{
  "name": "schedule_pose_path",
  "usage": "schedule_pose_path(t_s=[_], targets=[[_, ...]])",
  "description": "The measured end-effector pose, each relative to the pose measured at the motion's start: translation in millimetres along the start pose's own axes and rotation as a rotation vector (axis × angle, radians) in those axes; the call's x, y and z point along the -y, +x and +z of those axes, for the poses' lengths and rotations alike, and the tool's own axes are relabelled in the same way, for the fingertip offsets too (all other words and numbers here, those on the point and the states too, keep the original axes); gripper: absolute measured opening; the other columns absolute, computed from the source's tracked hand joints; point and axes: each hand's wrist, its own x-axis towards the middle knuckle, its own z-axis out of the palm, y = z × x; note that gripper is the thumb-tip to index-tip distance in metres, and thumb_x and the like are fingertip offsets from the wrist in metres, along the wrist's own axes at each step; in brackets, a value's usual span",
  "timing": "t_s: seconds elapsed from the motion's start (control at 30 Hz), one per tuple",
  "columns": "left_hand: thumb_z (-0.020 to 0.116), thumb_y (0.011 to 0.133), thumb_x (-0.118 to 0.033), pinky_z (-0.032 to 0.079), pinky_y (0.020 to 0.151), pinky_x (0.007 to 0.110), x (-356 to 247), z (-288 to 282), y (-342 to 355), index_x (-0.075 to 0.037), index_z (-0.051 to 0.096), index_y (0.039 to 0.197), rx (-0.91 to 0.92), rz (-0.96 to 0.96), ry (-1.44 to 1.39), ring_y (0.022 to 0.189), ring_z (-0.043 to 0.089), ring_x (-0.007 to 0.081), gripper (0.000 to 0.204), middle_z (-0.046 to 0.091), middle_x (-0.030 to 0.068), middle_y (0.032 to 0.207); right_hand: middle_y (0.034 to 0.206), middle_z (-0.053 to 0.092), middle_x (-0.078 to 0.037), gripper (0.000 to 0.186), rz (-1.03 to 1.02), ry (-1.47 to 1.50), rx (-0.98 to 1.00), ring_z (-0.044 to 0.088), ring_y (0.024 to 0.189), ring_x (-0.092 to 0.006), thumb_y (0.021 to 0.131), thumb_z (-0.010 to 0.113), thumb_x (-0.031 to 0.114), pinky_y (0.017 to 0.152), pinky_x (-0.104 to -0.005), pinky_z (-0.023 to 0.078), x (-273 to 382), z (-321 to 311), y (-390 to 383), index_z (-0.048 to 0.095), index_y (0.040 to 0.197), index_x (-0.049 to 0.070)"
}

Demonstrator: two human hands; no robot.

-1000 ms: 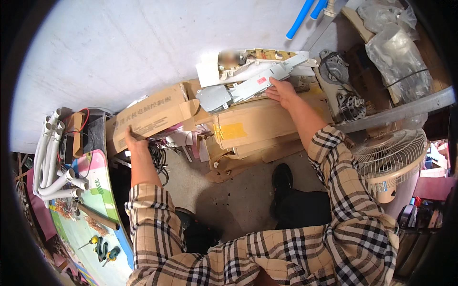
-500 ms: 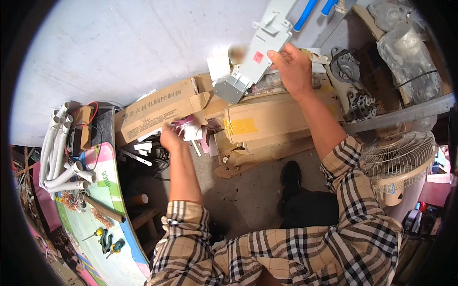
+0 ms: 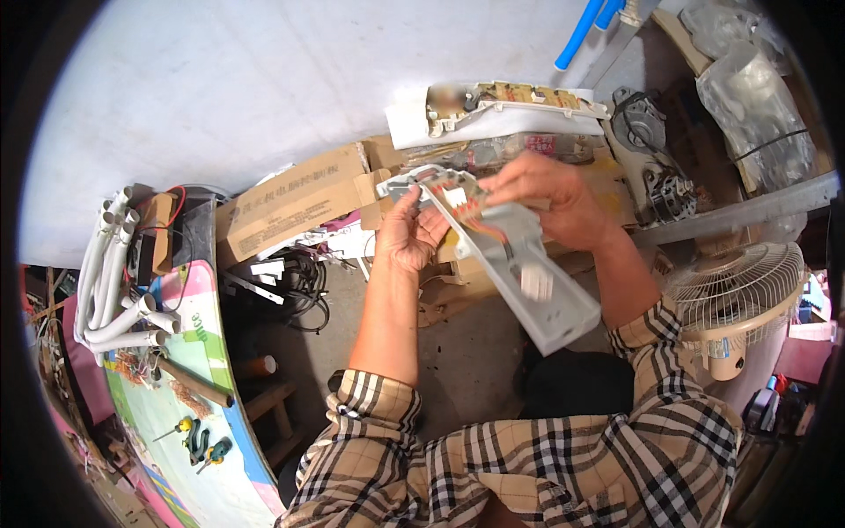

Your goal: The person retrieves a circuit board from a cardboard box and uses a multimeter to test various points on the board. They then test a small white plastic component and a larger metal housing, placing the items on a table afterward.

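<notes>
I hold a long grey-white plastic housing (image 3: 528, 282) with coloured wires and metal strips inside, tilted in front of me. My left hand (image 3: 407, 236) grips its upper left end. My right hand (image 3: 546, 198) holds its upper edge, fingers over the wired part. Behind it, a second open white housing (image 3: 502, 101) with metal contacts lies on top of stacked cardboard boxes (image 3: 290, 202).
A white standing fan (image 3: 735, 295) is at my right. White plastic pipes (image 3: 110, 282) lean at the left beside a colourful board (image 3: 198, 414) with screwdrivers (image 3: 198, 440). Black cables (image 3: 304, 282) lie under the boxes. A motor (image 3: 647, 132) and plastic bags (image 3: 753, 97) sit at upper right.
My right hand has brought the housing down from above the boxes to in front of me. My left hand has left the box area and taken hold of its end.
</notes>
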Motion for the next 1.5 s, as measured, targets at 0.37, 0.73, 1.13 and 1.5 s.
schedule_pose_path(t_s=[0.37, 0.73, 1.13, 1.5], targets=[[0.06, 0.089, -0.007, 0.058, 0.079, 0.04, 9.2, -19.0, 4.4, 0.005, 0.057, 0.108, 0.09, -0.069, 0.107, 0.091, 0.067, 0.0283, 0.023, 0.066, 0.018, 0.101, 0.101, 0.06, -0.008, 0.025, 0.022, -0.084, 0.268, 0.06, 0.099, -0.0266, 0.073, 0.069, 0.0, 0.083, -0.0342, 0.049, -3.8, 46.5, -40.0, 0.069, 0.096, 0.008], [0.058, 0.087, 0.006, 0.055, 0.083, 0.03, 36.9, -33.8, -26.9, 0.0, 0.059, 0.113, 0.235, 0.296, 0.172, 0.095, 0.066, 0.019, 0.027, 0.067, 0.0111, 0.105, 0.09, 0.063, -0.005, 0.016, 0.585, 0.137, -0.065, 0.061, 0.083, -0.0121, 0.085, 0.062, 0.008, 0.076, -0.0272, 0.049, -35.1, 39.2, -51.1, 0.065, 0.099, 0.0], [0.058, 0.088, 0.004, 0.054, 0.081, 0.027, 51.3, -12.9, -32.5, 0.0, 0.057, 0.118, 0.243, 0.254, 0.291, 0.095, 0.065, 0.0166, 0.03, 0.067, 0.0106, 0.106, 0.1, 0.063, -0.006, 0.033, 0.72, 0.441, -0.022, 0.059, 0.089, -0.0105, 0.093, 0.058, 0.02, 0.076, -0.0271, 0.049, -54.5, 52.5, -52.7, 0.056, 0.116, -0.003], [0.061, 0.086, 0.003, 0.05, 0.094, 0.032, 37.6, -19.8, -23.2, -0.003, 0.053, 0.122, 0.201, 0.447, 0.067, 0.104, 0.062, 0.0185, 0.037, 0.064, 0.0082, 0.111, 0.102, 0.063, -0.009, 0.036, 0.749, 0.427, 0.122, 0.057, 0.091, -0.0125, 0.093, 0.059, 0.024, 0.08, -0.0281, 0.047, -60.8, 64.5, -63.1, 0.055, 0.117, -0.002]])
